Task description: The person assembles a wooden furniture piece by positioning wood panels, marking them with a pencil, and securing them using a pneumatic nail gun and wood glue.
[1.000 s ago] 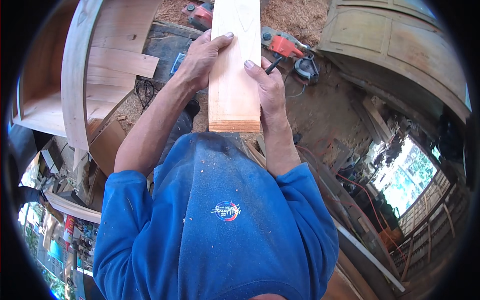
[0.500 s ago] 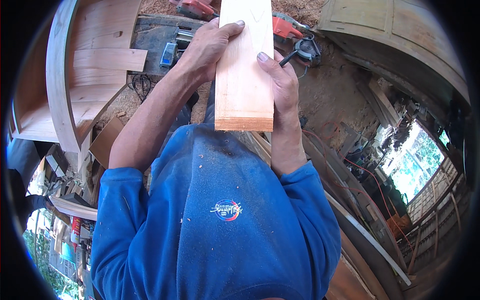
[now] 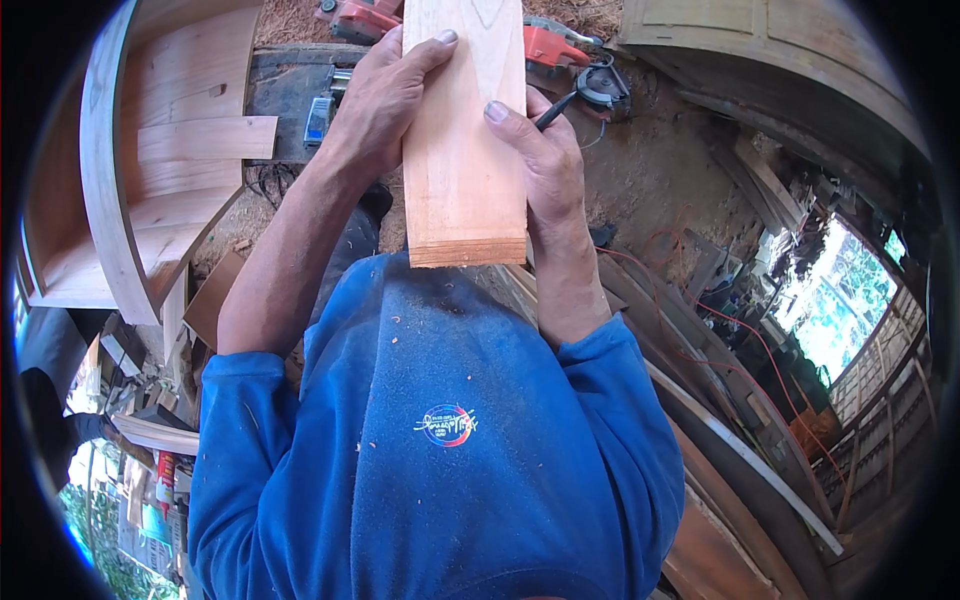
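Note:
A pale wooden board (image 3: 465,150) runs from my chest up out of the top of the head view. My left hand (image 3: 385,95) grips its left edge, fingers curled over the face. My right hand (image 3: 540,160) clasps the right edge, thumb on the face, and also pinches a dark pencil (image 3: 556,108) that sticks out to the right. The board's near end rests against my blue shirt (image 3: 440,430).
A curved wooden cabinet frame (image 3: 110,170) with shelves stands at left. Red power tools (image 3: 555,45) and a circular saw (image 3: 600,85) lie on the sawdust-covered ground beyond the board. Wooden door panels (image 3: 780,60) lean at upper right. Planks and a red cable (image 3: 740,340) lie at right.
The board with both hands on it has shifted slightly right and closer to me in the view; both hands keep their hold.

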`<act>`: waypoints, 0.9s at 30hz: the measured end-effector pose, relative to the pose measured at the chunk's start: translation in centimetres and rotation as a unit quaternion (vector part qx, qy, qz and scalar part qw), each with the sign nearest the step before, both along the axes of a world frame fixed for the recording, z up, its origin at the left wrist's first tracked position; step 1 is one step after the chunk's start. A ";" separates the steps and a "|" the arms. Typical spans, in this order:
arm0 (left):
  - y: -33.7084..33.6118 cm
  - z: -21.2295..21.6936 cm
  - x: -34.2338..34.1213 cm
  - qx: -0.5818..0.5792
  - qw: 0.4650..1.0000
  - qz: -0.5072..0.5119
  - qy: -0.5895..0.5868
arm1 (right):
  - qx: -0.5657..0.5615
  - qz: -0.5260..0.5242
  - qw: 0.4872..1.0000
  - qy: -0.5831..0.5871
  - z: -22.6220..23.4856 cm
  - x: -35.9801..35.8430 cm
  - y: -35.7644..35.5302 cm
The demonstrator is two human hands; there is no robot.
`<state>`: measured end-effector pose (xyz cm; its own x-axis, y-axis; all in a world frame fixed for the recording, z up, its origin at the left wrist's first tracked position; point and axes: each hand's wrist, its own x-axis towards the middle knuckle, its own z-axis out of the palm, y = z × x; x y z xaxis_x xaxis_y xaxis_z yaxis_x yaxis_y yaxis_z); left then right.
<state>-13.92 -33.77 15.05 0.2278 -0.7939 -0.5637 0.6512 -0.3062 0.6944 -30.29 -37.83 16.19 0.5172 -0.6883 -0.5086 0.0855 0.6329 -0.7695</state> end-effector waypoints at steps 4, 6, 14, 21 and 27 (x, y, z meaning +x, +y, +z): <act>3.5 -9.3 3.3 0.078 0.994 0.073 -0.035 | 0.000 0.022 0.999 0.048 -1.2 -0.6 0.9; 6.4 -17.3 8.5 0.181 0.963 0.161 -0.115 | 0.005 -0.013 0.998 0.064 -2.4 -1.6 1.7; 14.7 -34.3 21.4 0.635 0.706 0.130 -0.286 | 0.056 -0.091 0.983 0.153 -7.4 -11.1 6.8; 21.4 -42.6 26.7 0.439 0.895 0.036 -0.071 | 0.040 -0.085 0.914 0.395 -8.6 -21.0 11.9; 15.8 -30.3 21.2 0.479 0.848 0.180 -0.135 | 0.094 -0.176 0.893 0.402 -11.0 -27.0 20.9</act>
